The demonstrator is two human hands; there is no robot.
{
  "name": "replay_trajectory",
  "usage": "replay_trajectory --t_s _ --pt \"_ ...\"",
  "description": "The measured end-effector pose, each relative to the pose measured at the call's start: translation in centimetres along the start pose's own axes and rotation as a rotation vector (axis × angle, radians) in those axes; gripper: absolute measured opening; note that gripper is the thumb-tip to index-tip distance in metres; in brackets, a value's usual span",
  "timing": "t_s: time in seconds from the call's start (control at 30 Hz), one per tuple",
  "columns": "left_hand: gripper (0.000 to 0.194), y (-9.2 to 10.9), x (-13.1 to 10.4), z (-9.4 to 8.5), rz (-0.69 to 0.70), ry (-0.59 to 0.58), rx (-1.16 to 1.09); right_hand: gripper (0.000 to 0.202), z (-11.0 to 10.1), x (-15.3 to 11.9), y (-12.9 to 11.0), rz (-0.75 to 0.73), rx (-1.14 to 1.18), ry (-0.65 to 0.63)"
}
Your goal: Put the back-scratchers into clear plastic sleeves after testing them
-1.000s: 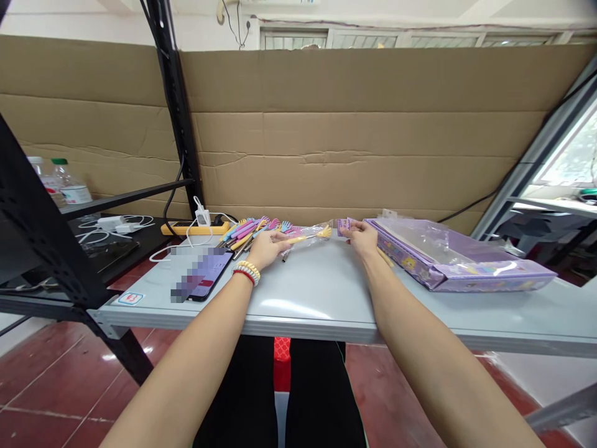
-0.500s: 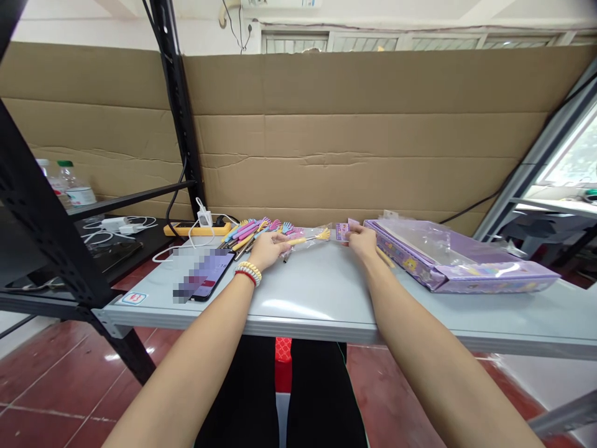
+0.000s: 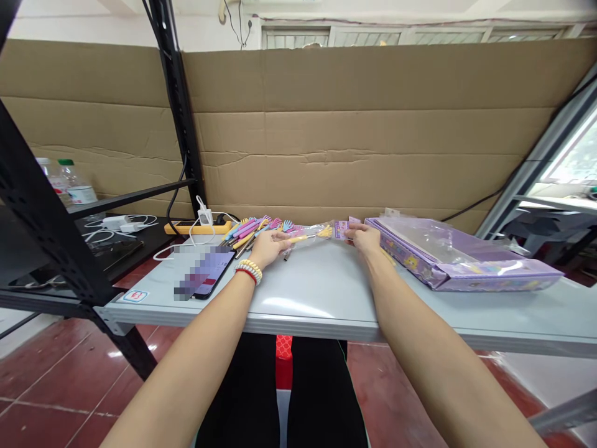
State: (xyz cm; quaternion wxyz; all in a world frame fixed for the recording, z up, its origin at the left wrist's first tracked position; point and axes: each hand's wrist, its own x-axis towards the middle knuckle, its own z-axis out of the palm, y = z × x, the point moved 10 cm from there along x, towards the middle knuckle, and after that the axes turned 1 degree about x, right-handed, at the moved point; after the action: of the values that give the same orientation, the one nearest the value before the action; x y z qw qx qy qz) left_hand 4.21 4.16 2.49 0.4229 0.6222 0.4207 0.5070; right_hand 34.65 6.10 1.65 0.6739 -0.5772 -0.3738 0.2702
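A yellow back scratcher (image 3: 325, 232) with a claw-shaped head and metal rod lies inside a clear plastic bag (image 3: 310, 234). My left hand (image 3: 269, 247) is closed around the handle end and the bag's near-left part; its fingertips are partly hidden. At the bag's other end is a purple printed card (image 3: 341, 229). My right hand (image 3: 364, 238) pinches that card between thumb and fingers. Just behind and left of my left hand lies a pile of back scratchers (image 3: 247, 230) with yellow, pink, purple and blue handles.
On the right stands a purple box (image 3: 494, 283) with clear plastic packaging (image 3: 429, 239) in it. A phone (image 3: 212, 274) and a yellow power strip (image 3: 198, 228) with white cables are on the left. Cardboard (image 3: 354, 137) walls off the back; a black post (image 3: 180, 112) rises at left.
The claw head has shifted slightly right, closer to the purple card. Both hands keep their holds with little movement, and the view has tilted slightly.
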Motion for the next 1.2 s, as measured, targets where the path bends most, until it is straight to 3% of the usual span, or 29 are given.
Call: replay_trajectory --t_s 0.2,0.33,0.5,0.87,1.2 --pt "0.028 0.1 -0.1 0.0 0.0 0.007 -0.008 0.019 1.8 -0.6 -0.8 -0.122 -0.222 -0.142" --pt "0.029 -0.4 0.2 -0.3 -0.027 0.035 -0.008 0.012 1.4 -0.7 -1.4 -0.211 -0.512 -0.089" --pt "0.027 -0.1 0.1 -0.2 -0.003 0.018 0.033 0.025 1.9 -1.2 -1.8 -0.281 -0.703 -0.116" --pt "0.019 0.2 -0.2 0.1 -0.018 -0.014 -0.02 0.028 0.9 -1.2 -2.8 -0.298 -0.647 -0.034" --pt "0.022 0.5 -0.4 0.2 -0.032 -0.019 -0.05 0.029 0.6 -0.7 -2.0 -0.225 -0.601 -0.024"
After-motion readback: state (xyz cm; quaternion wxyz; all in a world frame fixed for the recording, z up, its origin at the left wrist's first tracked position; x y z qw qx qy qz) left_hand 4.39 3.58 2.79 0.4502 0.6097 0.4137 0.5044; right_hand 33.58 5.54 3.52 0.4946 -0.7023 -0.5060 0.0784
